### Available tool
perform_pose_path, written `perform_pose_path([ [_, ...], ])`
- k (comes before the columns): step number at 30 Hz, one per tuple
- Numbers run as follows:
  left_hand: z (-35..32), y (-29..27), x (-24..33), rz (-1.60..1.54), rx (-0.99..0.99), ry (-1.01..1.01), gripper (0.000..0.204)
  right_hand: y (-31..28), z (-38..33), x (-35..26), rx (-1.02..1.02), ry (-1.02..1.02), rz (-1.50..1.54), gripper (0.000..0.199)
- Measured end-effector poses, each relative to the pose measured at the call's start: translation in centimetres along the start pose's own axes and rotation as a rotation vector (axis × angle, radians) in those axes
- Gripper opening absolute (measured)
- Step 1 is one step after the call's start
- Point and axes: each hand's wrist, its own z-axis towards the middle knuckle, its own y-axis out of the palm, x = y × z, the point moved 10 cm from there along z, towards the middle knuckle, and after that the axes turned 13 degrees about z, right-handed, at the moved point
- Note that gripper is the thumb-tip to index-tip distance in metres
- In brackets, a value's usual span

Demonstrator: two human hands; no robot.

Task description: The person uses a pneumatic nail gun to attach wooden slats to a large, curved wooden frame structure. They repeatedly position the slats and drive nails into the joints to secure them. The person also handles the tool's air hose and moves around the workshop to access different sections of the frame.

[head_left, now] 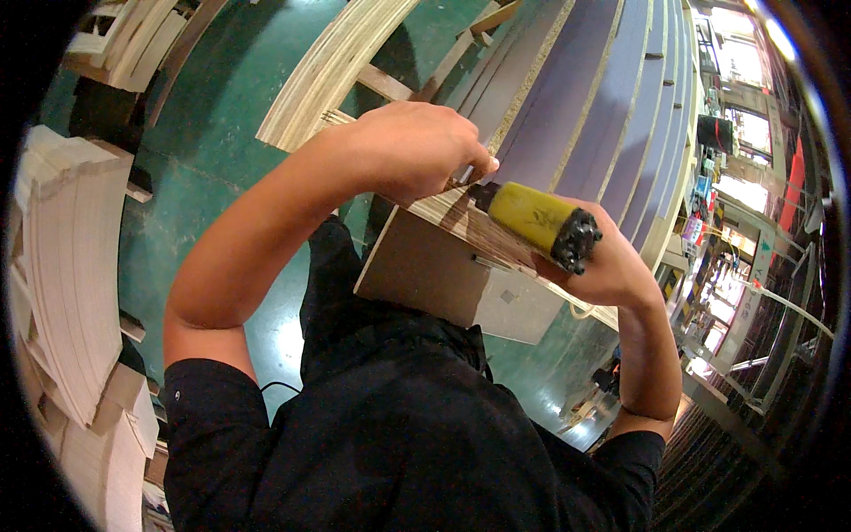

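Note:
My right hand (pixel 612 266) is wrapped round a yellow hand-held power tool (pixel 532 217) with a black, worn rear end. A narrow dark nose on the tool points left, toward my left hand (pixel 417 146). That hand is closed, its fingertips brought together by the nose, where a thin shiny piece shows; whatever they pinch is too small to name. Both hands are over the near edge of a wooden piece (pixel 496 238), at the end of a row of long grey-purple panels (pixel 567 106) with pale particle-board edges.
A flat brown-grey board (pixel 425 266) is below the wooden edge, close to my body. Curved stacks of layered wood strips (pixel 332 66) lie ahead on the left, with more pale stacked boards (pixel 75 239) at far left. Green floor (pixel 204 133) shows between them. Cluttered shelving runs along the right.

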Motion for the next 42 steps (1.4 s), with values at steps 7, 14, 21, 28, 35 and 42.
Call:
perform_pose_path([
  [7,-0.1,0.1,0.5,0.046,0.023,0.007,0.042,-0.3,-3.3,1.2,0.113,-0.005,0.036,0.039],
  [14,0.3,-0.4,1.4,0.021,0.123,-0.033,0.028,2.1,-14.0,6.4,0.154,-0.076,0.273,0.04],
  [21,1.7,0.8,1.4,-0.155,-0.03,-0.158,0.031,6.1,-27.2,19.9,0.322,-0.029,0.625,0.048],
  [28,-2.9,-1.0,0.7,-0.276,0.311,-0.57,0.046,18.6,-43.6,48.0,0.614,0.345,1.248,0.055],
  [35,-8.7,3.1,7.2,0.585,0.94,-0.547,0.026,35.3,-50.7,74.7,0.933,0.852,1.349,0.011],
  [42,-8.8,4.8,9.2,0.636,1.001,-0.537,0.032,42.2,-53.6,83.7,0.367,0.951,0.554,0.049],
])
